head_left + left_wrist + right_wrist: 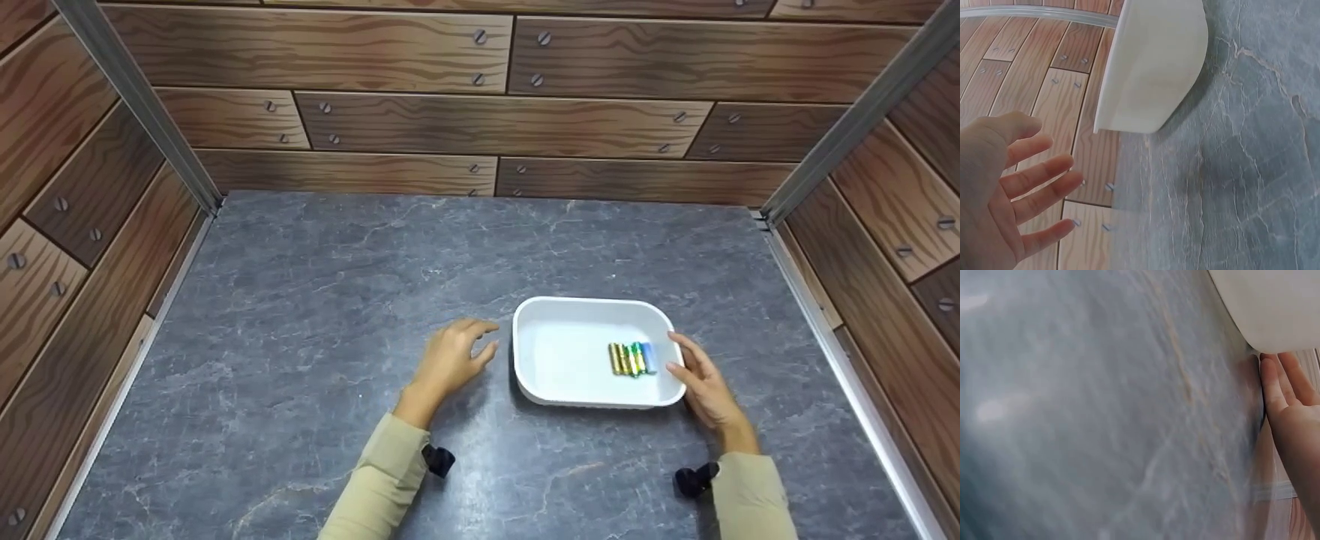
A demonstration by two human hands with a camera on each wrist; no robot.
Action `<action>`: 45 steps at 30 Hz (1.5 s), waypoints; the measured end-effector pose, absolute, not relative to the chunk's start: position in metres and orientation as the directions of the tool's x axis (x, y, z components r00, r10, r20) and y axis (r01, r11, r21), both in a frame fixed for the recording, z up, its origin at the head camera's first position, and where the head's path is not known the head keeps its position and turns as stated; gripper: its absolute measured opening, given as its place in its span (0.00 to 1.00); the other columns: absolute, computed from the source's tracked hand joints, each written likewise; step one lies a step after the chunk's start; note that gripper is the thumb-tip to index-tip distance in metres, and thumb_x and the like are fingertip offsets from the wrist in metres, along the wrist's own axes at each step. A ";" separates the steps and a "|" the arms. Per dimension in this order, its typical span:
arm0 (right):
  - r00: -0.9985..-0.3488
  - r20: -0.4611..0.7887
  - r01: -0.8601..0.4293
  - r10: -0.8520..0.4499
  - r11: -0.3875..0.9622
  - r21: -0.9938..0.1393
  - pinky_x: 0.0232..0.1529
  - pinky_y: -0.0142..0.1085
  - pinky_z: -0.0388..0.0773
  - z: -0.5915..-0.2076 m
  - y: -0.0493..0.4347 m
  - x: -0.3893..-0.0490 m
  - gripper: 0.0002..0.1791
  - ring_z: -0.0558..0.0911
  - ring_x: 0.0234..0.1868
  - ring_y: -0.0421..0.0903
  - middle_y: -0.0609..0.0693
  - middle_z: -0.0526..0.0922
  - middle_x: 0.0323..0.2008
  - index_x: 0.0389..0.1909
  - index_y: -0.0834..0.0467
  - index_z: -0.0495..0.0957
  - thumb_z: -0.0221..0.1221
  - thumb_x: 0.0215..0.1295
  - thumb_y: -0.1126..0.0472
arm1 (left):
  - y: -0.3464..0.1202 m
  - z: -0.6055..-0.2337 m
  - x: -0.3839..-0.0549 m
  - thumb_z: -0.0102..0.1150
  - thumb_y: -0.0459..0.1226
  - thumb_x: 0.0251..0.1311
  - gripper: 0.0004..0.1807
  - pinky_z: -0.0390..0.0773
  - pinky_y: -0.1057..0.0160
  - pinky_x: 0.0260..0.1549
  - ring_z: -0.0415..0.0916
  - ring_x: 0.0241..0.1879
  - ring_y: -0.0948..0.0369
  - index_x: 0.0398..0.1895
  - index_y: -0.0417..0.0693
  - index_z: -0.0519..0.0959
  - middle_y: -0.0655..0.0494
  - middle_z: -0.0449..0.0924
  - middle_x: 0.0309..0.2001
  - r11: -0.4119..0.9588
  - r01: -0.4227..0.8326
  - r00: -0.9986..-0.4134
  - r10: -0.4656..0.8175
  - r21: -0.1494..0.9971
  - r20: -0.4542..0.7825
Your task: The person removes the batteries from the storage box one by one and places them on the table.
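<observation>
A white plastic basin (562,301) sits on the grey marbled tabletop, right of centre. Several small batteries (631,359), gold, green and blue, lie side by side toward its right end; the blue one is blurred. My right hand (706,386) grips the basin at its right end, thumb and forefinger over the rim. In the right wrist view its other fingers (1285,379) reach behind the basin's lower corner, tips hidden. My left hand (452,356) hovers left of the basin with a small gap, holding nothing, fingers spread and slightly bent in the left wrist view.
Wood-patterned walls (420,120) enclose the tabletop (322,285) at the back and both sides. Metal strips (855,382) run along the side edges, and metal posts (135,105) stand in the back corners. Each wrist carries a small black camera mount (439,459).
</observation>
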State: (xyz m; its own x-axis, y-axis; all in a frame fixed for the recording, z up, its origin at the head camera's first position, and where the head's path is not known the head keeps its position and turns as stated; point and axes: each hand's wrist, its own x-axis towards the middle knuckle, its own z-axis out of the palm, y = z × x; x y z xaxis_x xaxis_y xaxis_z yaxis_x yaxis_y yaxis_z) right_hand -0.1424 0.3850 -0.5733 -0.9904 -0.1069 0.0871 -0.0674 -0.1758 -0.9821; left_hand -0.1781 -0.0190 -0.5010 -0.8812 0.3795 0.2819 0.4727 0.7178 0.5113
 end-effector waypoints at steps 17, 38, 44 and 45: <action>-0.987 0.112 -0.095 -0.117 -0.137 -0.986 0.51 0.27 0.78 -0.576 0.358 -0.156 0.29 0.79 0.54 0.35 0.39 0.79 0.56 0.67 0.61 0.63 0.51 0.65 0.76 | -0.001 -0.498 -0.175 0.58 0.43 0.63 0.14 0.80 0.58 0.50 0.82 0.48 0.56 0.49 0.50 0.82 0.54 0.85 0.46 0.684 0.549 -0.836 0.436 0.481 0.334; -0.972 -0.026 0.060 -0.232 -0.143 -0.988 0.56 0.24 0.72 -0.571 0.364 -0.162 0.32 0.74 0.59 0.31 0.35 0.74 0.60 0.70 0.58 0.57 0.50 0.66 0.75 | 0.041 -0.509 -0.185 0.59 0.43 0.62 0.16 0.80 0.65 0.42 0.83 0.44 0.60 0.51 0.51 0.81 0.55 0.85 0.45 0.657 0.534 -0.815 0.567 0.532 0.118; -0.961 -0.037 0.079 -0.273 -0.142 -0.987 0.56 0.26 0.72 -0.572 0.367 -0.162 0.32 0.74 0.59 0.32 0.34 0.72 0.61 0.69 0.53 0.59 0.49 0.65 0.75 | 0.053 -0.511 -0.188 0.61 0.45 0.61 0.18 0.79 0.65 0.44 0.82 0.44 0.60 0.52 0.52 0.81 0.55 0.85 0.44 0.669 0.513 -0.817 0.573 0.538 0.066; -0.961 -0.036 0.079 -0.273 -0.147 -0.986 0.56 0.26 0.73 -0.572 0.366 -0.162 0.32 0.74 0.59 0.32 0.34 0.72 0.61 0.69 0.52 0.59 0.49 0.65 0.75 | 0.055 -0.512 -0.188 0.61 0.46 0.60 0.18 0.79 0.65 0.43 0.82 0.44 0.60 0.52 0.52 0.81 0.56 0.85 0.44 0.675 0.506 -0.818 0.573 0.537 0.052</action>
State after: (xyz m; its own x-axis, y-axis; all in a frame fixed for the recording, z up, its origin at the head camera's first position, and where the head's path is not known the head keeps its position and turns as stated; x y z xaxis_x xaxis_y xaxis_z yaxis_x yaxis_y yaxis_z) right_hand -0.1617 0.3665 -0.5720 -0.9612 -0.2734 -0.0362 0.0789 -0.1466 -0.9861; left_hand -0.1880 0.0552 -0.5120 -0.8180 0.5729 0.0517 0.5064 0.6745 0.5372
